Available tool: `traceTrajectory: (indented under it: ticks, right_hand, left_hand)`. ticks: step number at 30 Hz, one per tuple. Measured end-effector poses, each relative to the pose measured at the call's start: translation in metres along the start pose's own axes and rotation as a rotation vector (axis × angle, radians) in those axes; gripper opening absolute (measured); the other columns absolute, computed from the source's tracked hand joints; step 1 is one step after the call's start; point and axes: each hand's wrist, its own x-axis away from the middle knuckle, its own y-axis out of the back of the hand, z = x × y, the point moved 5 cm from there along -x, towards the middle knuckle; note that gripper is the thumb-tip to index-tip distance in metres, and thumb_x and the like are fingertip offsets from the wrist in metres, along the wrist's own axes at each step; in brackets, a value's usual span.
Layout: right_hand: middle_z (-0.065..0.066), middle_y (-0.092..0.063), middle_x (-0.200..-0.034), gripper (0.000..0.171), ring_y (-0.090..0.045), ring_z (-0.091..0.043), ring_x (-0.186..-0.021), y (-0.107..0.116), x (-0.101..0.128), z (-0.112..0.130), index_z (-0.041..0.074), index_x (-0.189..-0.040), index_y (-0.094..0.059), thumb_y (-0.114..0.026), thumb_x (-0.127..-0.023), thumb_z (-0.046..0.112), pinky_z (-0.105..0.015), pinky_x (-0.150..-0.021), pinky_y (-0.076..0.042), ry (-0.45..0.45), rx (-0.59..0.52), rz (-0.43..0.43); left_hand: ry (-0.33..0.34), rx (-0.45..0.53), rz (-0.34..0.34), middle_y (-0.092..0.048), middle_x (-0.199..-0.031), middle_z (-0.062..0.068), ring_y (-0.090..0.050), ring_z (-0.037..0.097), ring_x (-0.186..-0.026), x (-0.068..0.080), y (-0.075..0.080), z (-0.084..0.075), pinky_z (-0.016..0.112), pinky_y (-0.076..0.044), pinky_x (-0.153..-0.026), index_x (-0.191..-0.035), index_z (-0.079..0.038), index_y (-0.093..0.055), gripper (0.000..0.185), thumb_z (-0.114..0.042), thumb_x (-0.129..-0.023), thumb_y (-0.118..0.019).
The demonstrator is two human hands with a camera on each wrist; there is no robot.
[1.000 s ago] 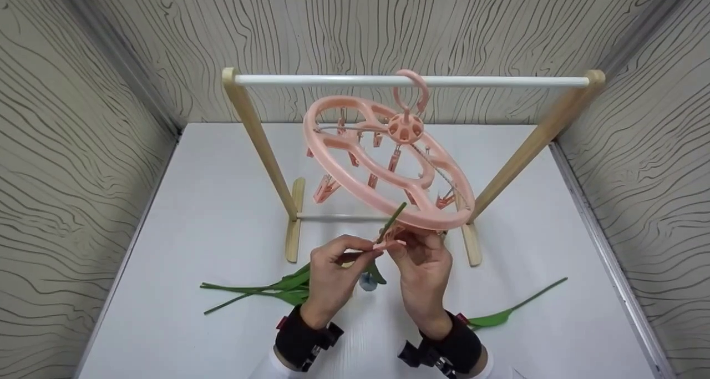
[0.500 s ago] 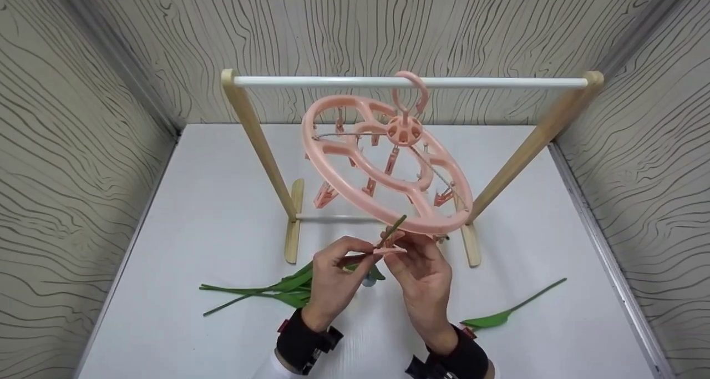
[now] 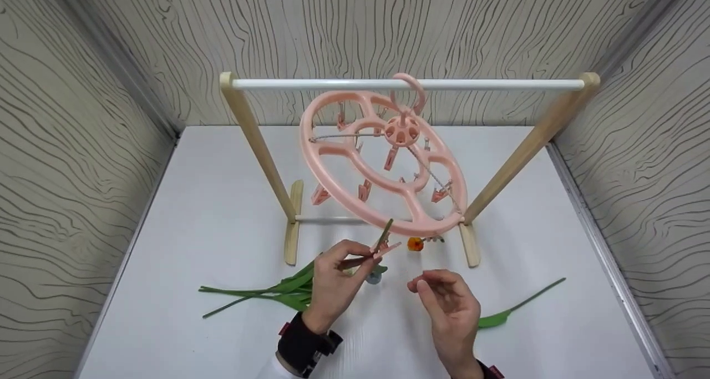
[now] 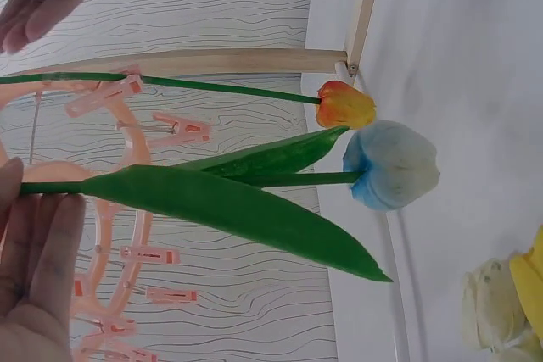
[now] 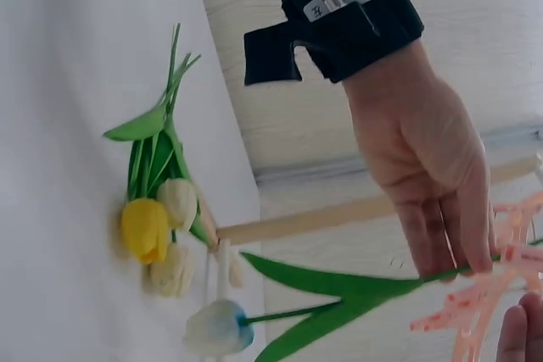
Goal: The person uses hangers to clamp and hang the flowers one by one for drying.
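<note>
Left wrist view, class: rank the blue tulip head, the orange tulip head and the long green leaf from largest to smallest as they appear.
1. Long green leaf.
2. Blue tulip head.
3. Orange tulip head.
The orange one may hang farther from the camera, so its true size is unsure.

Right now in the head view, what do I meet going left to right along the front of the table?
Pile of green stems → left hand holding a stem → right hand → lone green leaf and stem.
</note>
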Motion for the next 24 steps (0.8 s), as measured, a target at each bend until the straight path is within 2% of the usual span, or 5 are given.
traceTrajectory:
  ticks: [8,13,16,20,24]
  right_hand:
    - [-0.002,-0.075,-0.086,0.007,-0.074,-0.013,-0.076,0.042,-0.011,-0.013,-0.013,-0.105,-0.066,-0.063,-0.098,-0.013,-0.021,-0.072,-0.065,0.060,0.033,-0.099]
    - [-0.004,-0.075,-0.083,0.011,-0.074,-0.012,-0.073,0.073,-0.028,-0.025,-0.022,-0.104,-0.063,-0.065,-0.095,-0.015,-0.020,-0.068,-0.065,0.071,0.091,-0.146]
    - [0.000,-0.075,-0.084,0.012,-0.073,-0.009,-0.072,0.094,-0.040,-0.036,-0.018,-0.105,-0.066,-0.068,-0.095,-0.012,-0.018,-0.067,-0.063,0.000,0.226,-0.161]
    - [0.009,-0.074,-0.086,0.015,-0.069,-0.005,-0.072,0.124,-0.054,-0.052,-0.005,-0.110,-0.072,-0.074,-0.098,0.004,-0.016,-0.066,-0.061,-0.147,0.510,-0.135]
    - [-0.003,-0.076,-0.094,0.024,-0.065,-0.002,-0.070,0.155,-0.066,-0.064,0.002,-0.113,-0.074,-0.076,-0.099,0.021,-0.016,-0.061,-0.056,-0.257,0.802,-0.105]
  left_hand:
    - [0.016,0.013,-0.008,-0.078,-0.094,0.010,-0.077,0.009,-0.089,0.002,0.000,0.006,0.033,-0.069,-0.074,-0.097,-0.007,-0.076,0.009,-0.004,-0.091,-0.082]
    - [0.036,0.019,-0.019,-0.078,-0.095,0.010,-0.076,0.010,-0.091,0.004,0.003,0.009,0.033,-0.069,-0.075,-0.097,-0.008,-0.076,0.010,-0.004,-0.090,-0.082]
    - [0.046,0.023,-0.025,-0.078,-0.095,0.009,-0.076,0.011,-0.091,0.005,0.004,0.011,0.033,-0.069,-0.076,-0.097,-0.009,-0.076,0.010,-0.005,-0.090,-0.082]
    - [0.039,0.028,-0.031,-0.077,-0.095,0.009,-0.076,0.011,-0.091,0.007,0.007,0.014,0.033,-0.069,-0.076,-0.098,-0.009,-0.077,0.012,-0.003,-0.090,-0.082]
    - [0.055,0.030,-0.039,-0.077,-0.095,0.011,-0.076,0.011,-0.092,0.012,0.010,0.018,0.032,-0.069,-0.076,-0.097,-0.007,-0.076,0.010,-0.002,-0.090,-0.082]
